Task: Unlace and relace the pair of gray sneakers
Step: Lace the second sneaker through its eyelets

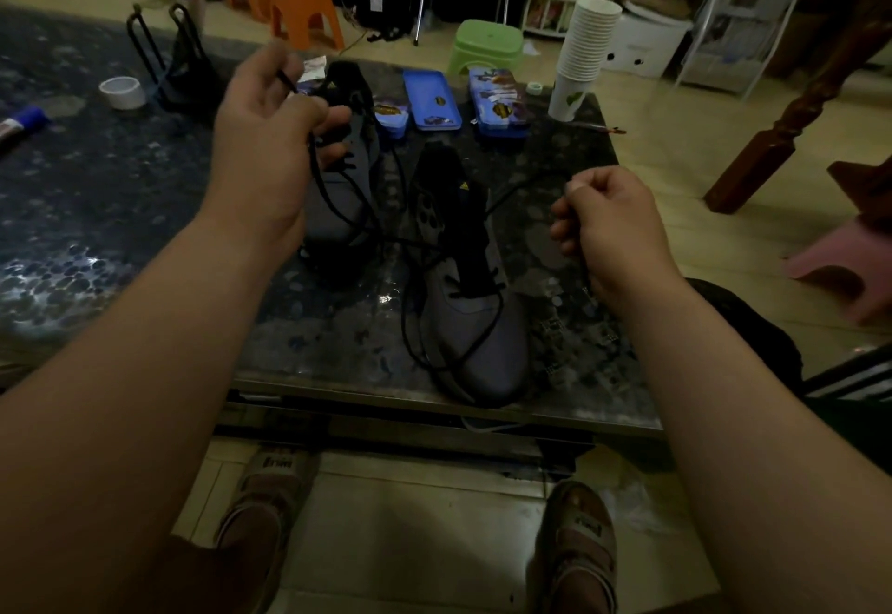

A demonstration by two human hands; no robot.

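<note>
Two gray sneakers with black tongues lie on a dark speckled table [120, 207]. The near sneaker [475, 323] points toward me at the table's front edge, with a black lace [410, 323] threaded only through its lowest eyelets. My right hand [610, 222] pinches one end of that lace, raised to the right of the shoe. The far sneaker [342, 198] sits behind and to the left, partly hidden by my left hand [270, 130], which grips the other lace strand held up above it. Loose lace loops hang between both shoes.
Behind the shoes lie blue tins [432, 99] and a stack of paper cups [586, 53]. A tape roll [123, 92] and a black metal stand [178, 63] sit at the left. Orange stools [299, 9] and a green stool [487, 46] are on the floor beyond. My sandaled feet are below the table.
</note>
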